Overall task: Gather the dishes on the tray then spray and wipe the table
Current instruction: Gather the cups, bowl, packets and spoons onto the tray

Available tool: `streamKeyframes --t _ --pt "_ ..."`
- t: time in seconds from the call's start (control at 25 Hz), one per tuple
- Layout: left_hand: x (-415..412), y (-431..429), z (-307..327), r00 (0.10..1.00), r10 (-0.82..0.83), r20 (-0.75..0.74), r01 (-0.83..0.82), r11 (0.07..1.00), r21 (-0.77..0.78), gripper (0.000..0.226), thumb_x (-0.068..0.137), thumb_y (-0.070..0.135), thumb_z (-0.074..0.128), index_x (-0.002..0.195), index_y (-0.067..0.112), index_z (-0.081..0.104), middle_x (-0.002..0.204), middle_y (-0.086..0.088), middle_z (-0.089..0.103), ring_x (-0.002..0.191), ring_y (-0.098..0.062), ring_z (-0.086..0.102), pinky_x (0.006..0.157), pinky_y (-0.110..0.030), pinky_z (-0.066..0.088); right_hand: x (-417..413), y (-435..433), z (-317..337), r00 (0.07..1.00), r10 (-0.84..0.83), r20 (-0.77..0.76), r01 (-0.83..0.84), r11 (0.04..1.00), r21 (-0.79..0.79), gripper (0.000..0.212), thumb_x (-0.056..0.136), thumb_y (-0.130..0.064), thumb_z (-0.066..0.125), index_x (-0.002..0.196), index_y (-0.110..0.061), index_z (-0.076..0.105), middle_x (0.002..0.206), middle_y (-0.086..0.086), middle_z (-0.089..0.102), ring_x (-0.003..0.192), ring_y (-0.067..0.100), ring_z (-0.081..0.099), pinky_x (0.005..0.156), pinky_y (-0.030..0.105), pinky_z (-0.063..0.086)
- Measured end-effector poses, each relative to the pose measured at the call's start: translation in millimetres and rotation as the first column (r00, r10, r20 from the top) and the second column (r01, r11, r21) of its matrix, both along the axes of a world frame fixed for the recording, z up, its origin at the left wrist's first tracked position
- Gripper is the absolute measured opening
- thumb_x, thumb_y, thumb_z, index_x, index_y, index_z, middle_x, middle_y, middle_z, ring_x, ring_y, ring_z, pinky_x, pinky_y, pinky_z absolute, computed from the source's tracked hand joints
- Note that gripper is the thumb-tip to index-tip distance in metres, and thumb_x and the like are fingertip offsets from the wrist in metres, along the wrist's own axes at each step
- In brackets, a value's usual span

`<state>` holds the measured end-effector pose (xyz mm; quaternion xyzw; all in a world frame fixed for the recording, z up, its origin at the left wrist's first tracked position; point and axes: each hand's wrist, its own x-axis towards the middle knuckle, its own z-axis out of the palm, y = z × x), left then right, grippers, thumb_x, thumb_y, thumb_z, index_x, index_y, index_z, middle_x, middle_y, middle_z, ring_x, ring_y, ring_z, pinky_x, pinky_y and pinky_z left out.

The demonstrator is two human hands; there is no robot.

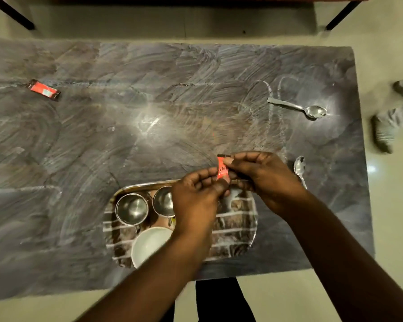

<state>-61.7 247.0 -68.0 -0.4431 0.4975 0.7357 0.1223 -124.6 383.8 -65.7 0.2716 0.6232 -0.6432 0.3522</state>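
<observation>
Smeared stone table (172,112) | red sachet (222,171) pinched between left hand (196,201) and right hand (261,177) fingertips above tray (242,219) | judged light, crinkly, slippery; edges are best gripped

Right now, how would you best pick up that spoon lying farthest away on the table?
Take the far spoon by its flat handle, coming from above. The handle end points left toward the open table, and it is slimmer than the bowl, so fingers can pinch its edges.
</observation>
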Motion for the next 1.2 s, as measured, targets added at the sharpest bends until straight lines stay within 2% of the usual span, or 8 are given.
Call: streamKeyframes --t 0.08,0.32,0.4,0.48,0.64,0.84,1.04,1.2 --pt "35.9 21.8 -4.3 0.992 0.078 0.102 -0.081 0.996 0.021 0.018 0.089 -0.007 0.079 0.104 0.002 0.080 0.091 -0.017 0.084 0.076 -0.026 0.076 0.074 -0.036 0.064 20.8 11.2 -10.5 0.995 0.100 -0.013 -0.098 0.991 0.091 0.014 0.091 -0.006 0.080 0.104 -0.001 0.079 0.084 0.012 0.080 0.068 0.014 0.072 0.058 0.021 0.059" --pt "74.1 47.0 -30.8 0.892 0.346 0.291 -0.355 0.935 -0.022 0.017 0.098 0.005 0.074 0.103 -0.011 0.074 0.063 -0.010 0.073 0.047 -0.010 0.067 0.049 -0.020 0.059 44.9 -0.8 -46.3 0.885 0.435 -0.163 -0.364 0.868 0.338 0.008 0.093 -0.005 0.080 0.098 -0.010 0.082 0.079 0.003 0.080 0.068 0.012 0.077 0.066 0.027 0.065" --pt "72.3 46.9 -39.0 0.872 0.395 0.290 -0.399 0.916 -0.048 0.021 0.098 0.008 0.075 0.103 -0.013 0.074 0.071 -0.017 0.074 0.051 -0.014 0.068 0.051 -0.021 0.060 45.7 -8.2 -55.3 0.822 0.515 -0.244 -0.373 0.810 0.453 0.009 0.092 -0.008 0.080 0.099 -0.014 0.084 0.083 -0.002 0.081 0.070 0.009 0.077 0.071 0.028 0.066" --pt "68.1 44.8 -50.0 0.855 0.439 0.275 -0.439 0.896 -0.065 0.027 0.098 0.007 0.075 0.105 -0.018 0.072 0.078 -0.022 0.073 0.053 -0.018 0.067 0.052 -0.023 0.060 45.6 -15.3 -59.1 0.782 0.550 -0.294 -0.351 0.778 0.522 0.011 0.091 -0.010 0.080 0.100 -0.015 0.084 0.088 -0.004 0.082 0.072 0.002 0.075 0.072 0.016 0.061" --pt "64.3 42.2 -60.8 0.838 0.460 0.292 -0.465 0.883 -0.056 0.028 0.099 0.006 0.075 0.104 -0.021 0.070 0.068 -0.018 0.073 0.047 -0.018 0.065 0.051 -0.025 0.060 43.0 -22.5 -61.2 0.736 0.594 -0.325 -0.325 0.732 0.599 0.011 0.089 -0.006 0.080 0.096 -0.013 0.085 0.087 -0.003 0.081 0.071 0.001 0.072 0.067 0.004 0.051" --pt "62.5 40.8 -62.6 0.823 0.453 0.342 -0.472 0.881 -0.031 0.020 0.098 0.006 0.076 0.083 -0.007 0.075 0.062 -0.012 0.077 0.048 -0.017 0.072 0.056 -0.028 0.066 43.0 -24.5 -62.5 0.759 0.589 -0.278 -0.329 0.716 0.616 0.010 0.088 -0.005 0.080 0.087 -0.016 0.081 0.077 -0.008 0.077 0.068 0.002 0.072 0.064 0.013 0.056" --pt "67.1 44.2 -42.1 0.811 0.434 0.392 -0.478 0.878 0.018 0.025 0.095 0.005 0.078 0.096 -0.019 0.073 0.079 -0.026 0.076 0.068 -0.031 0.074 0.058 -0.029 0.067 40.8 -24.9 -56.1 0.778 0.576 -0.251 -0.331 0.715 0.616 0.011 0.088 -0.007 0.082 0.091 -0.016 0.077 0.075 -0.006 0.075 0.065 0.004 0.072 0.063 0.021 0.062" --pt "75.6 33.9 13.3 0.912 0.238 0.334 -0.262 0.965 0.026 0.008 0.092 0.004 0.080 0.095 -0.004 0.078 0.081 -0.017 0.082 0.067 -0.025 0.076 0.056 -0.027 0.063 35.6 -27.1 -32.5 0.804 0.500 -0.321 -0.245 0.771 0.588 0.007 0.091 -0.016 0.082 0.088 -0.018 0.076 0.073 -0.004 0.076 0.066 0.009 0.076 0.068 0.042 0.067"
